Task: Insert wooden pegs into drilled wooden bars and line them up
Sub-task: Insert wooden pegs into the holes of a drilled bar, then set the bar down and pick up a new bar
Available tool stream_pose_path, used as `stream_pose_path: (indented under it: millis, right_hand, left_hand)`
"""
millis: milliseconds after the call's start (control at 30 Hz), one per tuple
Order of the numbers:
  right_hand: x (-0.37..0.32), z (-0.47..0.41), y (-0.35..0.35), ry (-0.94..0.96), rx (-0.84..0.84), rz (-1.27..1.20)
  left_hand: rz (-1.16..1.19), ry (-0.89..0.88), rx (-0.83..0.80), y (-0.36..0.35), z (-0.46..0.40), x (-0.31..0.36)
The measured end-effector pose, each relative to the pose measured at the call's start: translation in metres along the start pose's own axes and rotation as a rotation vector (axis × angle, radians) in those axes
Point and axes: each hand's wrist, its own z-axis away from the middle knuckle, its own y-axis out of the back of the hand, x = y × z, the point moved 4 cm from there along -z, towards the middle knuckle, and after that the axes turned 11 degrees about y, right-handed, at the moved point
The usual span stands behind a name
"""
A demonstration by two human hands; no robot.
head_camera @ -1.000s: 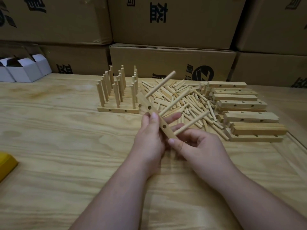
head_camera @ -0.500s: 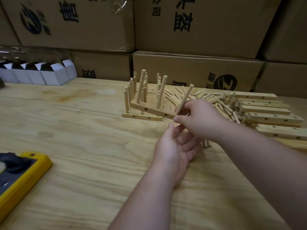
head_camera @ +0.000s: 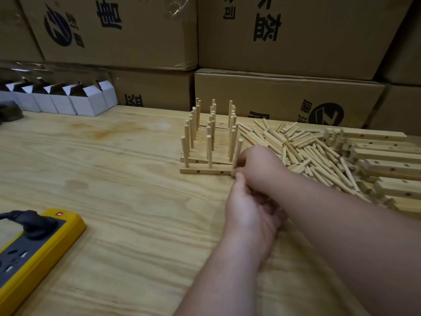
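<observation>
- The right hand (head_camera: 257, 165) sits at about 1 o'clock from the frame's centre, fingers curled round the right end of the nearest pegged bar (head_camera: 206, 171), pinching it where its third peg (head_camera: 237, 153) stands
- That bar lies flat on the counter (head_camera: 114, 179), front of a row of pegged bars (head_camera: 211, 142) stacked back towards 12 o'clock, all pegs upright
- The left hand (head_camera: 250, 210) is just below the right, at 5 o'clock from the bar's end; thumb tip reaches up to the right hand's fingers, other fingers curl loosely under the right wrist; whether it holds anything I cannot tell
- A heap of loose pegs (head_camera: 303, 151) lies at 3 o'clock from the pegged row, touching it
- Undone drilled bars (head_camera: 385, 156) are piled beyond the heap, at the right edge
- A yellow power strip (head_camera: 38, 254) with a black plug sits at 8 o'clock, its red light on
- White paper boxes (head_camera: 68, 99) stand at 10 o'clock, with brown cartons (head_camera: 284, 33) stacked behind the counter
</observation>
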Motion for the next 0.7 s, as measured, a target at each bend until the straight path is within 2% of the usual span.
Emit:
stream_pose_path:
  millis: [333, 567, 633, 700]
  right_hand:
    - [0.002, -0.009, -0.008, -0.045, 0.066, 0.012]
    - [-0.002, 0.000, 0.001, -0.033, 0.060, 0.035]
    - [-0.002, 0.015, 0.010, -0.010, 0.133, 0.005]
    - [-0.002, 0.040, 0.021, 0.044, 0.290, -0.048]
  left_hand:
    - [0.065, 0.009, 0.014, -0.002, 0.001, 0.001]
    - [0.001, -0.013, 0.005, -0.001, 0.003, 0.002]
    - [-0.060, -0.041, -0.029, -0.003, 0.004, 0.001]
    - [-0.138, -0.088, -0.074, -0.006, 0.005, -0.001]
